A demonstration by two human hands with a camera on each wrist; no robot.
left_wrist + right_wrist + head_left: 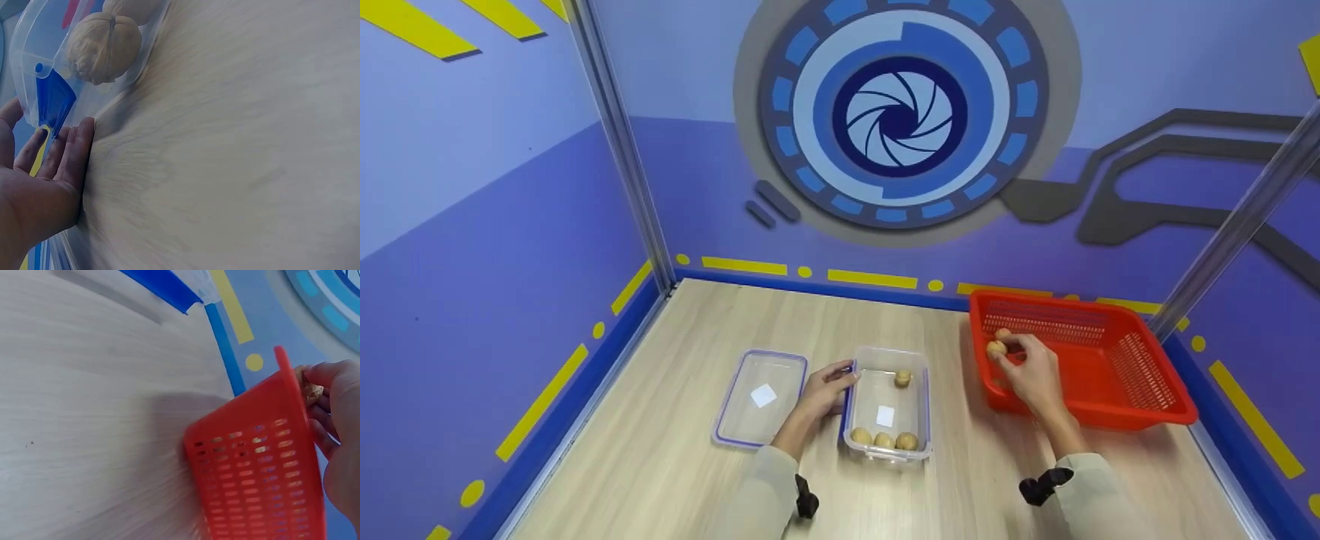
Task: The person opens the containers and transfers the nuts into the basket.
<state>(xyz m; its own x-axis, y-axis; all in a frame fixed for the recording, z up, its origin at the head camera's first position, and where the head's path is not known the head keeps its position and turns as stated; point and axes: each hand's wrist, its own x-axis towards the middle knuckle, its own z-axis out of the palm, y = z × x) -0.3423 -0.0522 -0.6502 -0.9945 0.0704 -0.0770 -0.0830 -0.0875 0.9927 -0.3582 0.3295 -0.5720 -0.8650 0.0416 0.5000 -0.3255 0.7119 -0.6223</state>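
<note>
The right hand [1035,375] pinched a walnut [996,348] at the rim of the red basket [1084,367], right of the clear box [877,394]. The left hand [823,391], fingers relaxed, touched the box's left side. Only the head view showed all four walnuts [884,440] inside the box.

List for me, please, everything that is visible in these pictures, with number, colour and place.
Table: 1, pale wood, underneath
Container: 1, clear with blue flaps, mid-table
Lid: 1, clear with purple-blue edge, left of container
White squares: 2, one on lid, one at container's floor
Basket: 1, red, table's right
Walnuts in container: 4, tan, three near end, one far right
Held walnut: 1, tan, in right hand
Other walnut: 1, tan, beside held one, support unclear
Walls: 3, blue-purple, left, back, right
Posts: 2, grey, back corners
Wrist devices: 2, black, one per wrist
Sleeves: 2, pale, on forearms
Left hand: 1, bare, touching container's left side
Right hand: 1, bare, at basket's left side
</note>
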